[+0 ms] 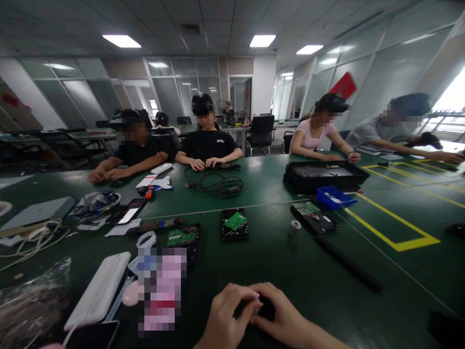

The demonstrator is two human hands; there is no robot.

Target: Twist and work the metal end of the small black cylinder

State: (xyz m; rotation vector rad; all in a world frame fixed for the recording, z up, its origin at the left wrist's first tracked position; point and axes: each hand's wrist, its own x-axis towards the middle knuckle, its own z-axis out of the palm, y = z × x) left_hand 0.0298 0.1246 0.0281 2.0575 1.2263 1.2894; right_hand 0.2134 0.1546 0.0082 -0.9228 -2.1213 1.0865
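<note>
On the table, the middle drive is flanked by the left drive and, rightward, a can; behind it, a cable is laid.

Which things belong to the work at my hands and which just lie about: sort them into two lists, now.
Likely belonging:
Left hand and right hand, fingertips close together; anything between them is too hidden to name
Black unit with green board, beyond them

Seemingly just lying about:
White slab
Pink rounded item
Clear plastic bag
</note>
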